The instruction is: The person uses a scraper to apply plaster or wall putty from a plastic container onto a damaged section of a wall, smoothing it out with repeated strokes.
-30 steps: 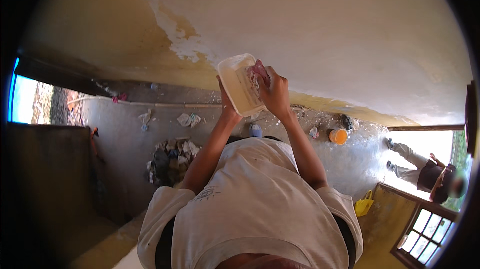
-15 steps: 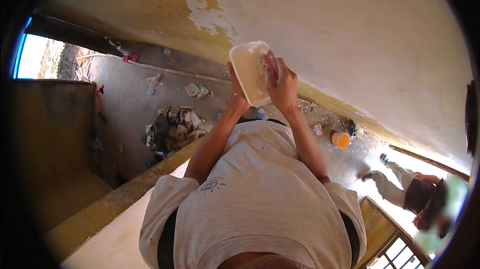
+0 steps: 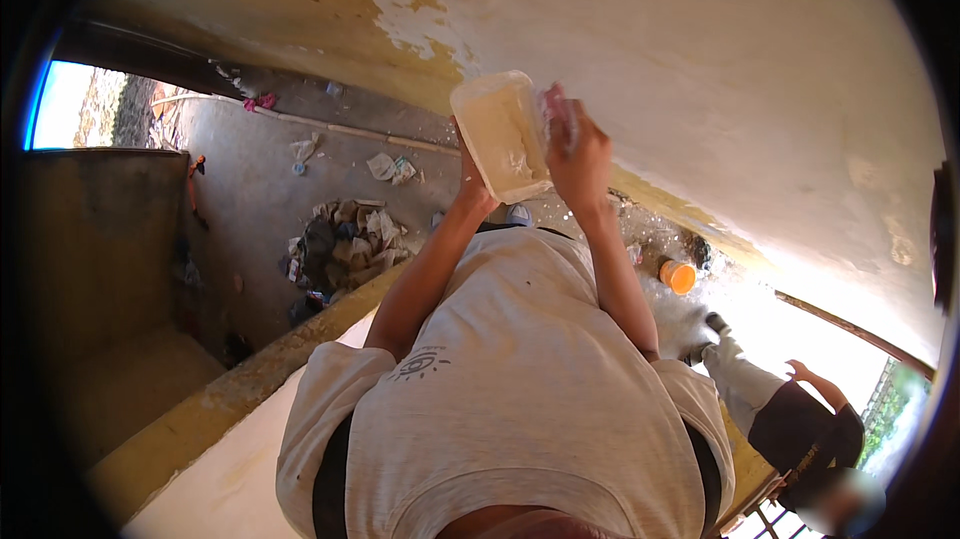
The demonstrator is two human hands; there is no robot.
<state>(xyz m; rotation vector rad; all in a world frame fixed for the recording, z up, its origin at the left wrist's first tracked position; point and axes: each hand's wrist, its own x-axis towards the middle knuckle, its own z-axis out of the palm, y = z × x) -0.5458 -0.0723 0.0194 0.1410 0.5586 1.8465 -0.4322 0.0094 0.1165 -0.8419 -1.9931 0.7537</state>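
Note:
My left hand (image 3: 474,181) grips a translucent rectangular plastic tub (image 3: 492,91) from its left side, fingers partly hidden behind it. Wet whitish paste (image 3: 517,161) clings inside, mostly toward the near end. Just right of the tub's rim, my right hand (image 3: 583,161) is closed around a small pinkish piece (image 3: 553,107). Motion smears that piece, so I cannot tell its exact kind. Both hands are in front of my body, close to a wall (image 3: 680,69) with a pale coat and peeling yellowish patches.
A rubbish heap (image 3: 345,244) and a long pole (image 3: 345,129) lie on the floor to the left. An orange bucket (image 3: 678,277) stands at right. Beyond it is another person (image 3: 790,419) in a dark top. A yellowish ledge (image 3: 240,394) runs along the lower left.
My right hand has lifted the pinkish piece out of the tub and moved right. The tub has shifted slightly left and up. The other person has moved nearer, an arm now stretched out.

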